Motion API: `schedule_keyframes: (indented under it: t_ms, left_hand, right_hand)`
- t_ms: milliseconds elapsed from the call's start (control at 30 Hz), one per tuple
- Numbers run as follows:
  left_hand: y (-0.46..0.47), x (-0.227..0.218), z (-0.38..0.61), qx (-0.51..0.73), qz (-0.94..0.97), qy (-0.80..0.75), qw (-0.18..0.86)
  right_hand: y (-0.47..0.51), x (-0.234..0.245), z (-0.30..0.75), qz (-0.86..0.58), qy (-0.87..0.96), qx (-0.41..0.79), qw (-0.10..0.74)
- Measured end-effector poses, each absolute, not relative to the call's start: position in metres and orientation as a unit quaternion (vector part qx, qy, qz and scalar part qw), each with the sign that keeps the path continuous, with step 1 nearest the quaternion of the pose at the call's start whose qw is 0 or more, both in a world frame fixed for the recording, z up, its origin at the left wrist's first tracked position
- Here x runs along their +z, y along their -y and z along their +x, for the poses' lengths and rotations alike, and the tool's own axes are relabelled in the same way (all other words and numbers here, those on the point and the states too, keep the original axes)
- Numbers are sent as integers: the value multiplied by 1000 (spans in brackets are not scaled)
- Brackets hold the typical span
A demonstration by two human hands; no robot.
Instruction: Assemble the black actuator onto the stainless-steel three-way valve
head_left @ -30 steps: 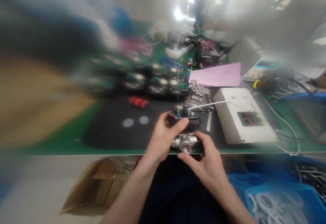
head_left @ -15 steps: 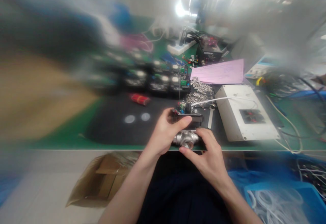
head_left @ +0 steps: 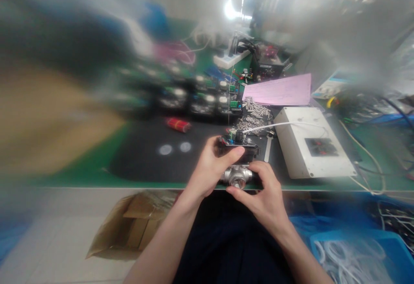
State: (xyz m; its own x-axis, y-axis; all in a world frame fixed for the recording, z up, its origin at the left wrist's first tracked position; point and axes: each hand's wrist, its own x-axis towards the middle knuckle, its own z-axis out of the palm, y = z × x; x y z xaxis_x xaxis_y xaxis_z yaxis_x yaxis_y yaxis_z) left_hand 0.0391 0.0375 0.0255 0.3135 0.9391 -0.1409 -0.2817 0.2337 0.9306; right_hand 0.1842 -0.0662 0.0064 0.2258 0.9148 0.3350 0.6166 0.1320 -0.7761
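Clamping the valve assembly (head_left: pixel 237 173), left hand (head_left: pixel 209 173) and right hand (head_left: pixel 265 195) hide its sides.

Electronics assembly workshop. Green bench (head_left: pixel 97 172) with black work mat (head_left: pixel 152 163); rows of circuit-board modules (head_left: pixel 207 103); heaps of small metal screws and washers (head_left: pixel 252 118); pink paperwork sheet (head_left: pixel 280 91); white wired box (head_left: pixel 312 146); blue parts bin (head_left: pixel 359 258) (white rings inside); more benches behind, blurred.

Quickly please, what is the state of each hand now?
Left hand: closed on the black box above the metal valve.
Right hand: closed on the metal valve.
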Motion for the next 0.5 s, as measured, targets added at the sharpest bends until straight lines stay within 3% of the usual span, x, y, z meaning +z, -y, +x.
schedule_keyframes:
  t_ms: [500]
  left_hand:
    - [-44,34,28,388,468,-371,701]
  right_hand:
    - [71,7,183,-634,603,134,466]
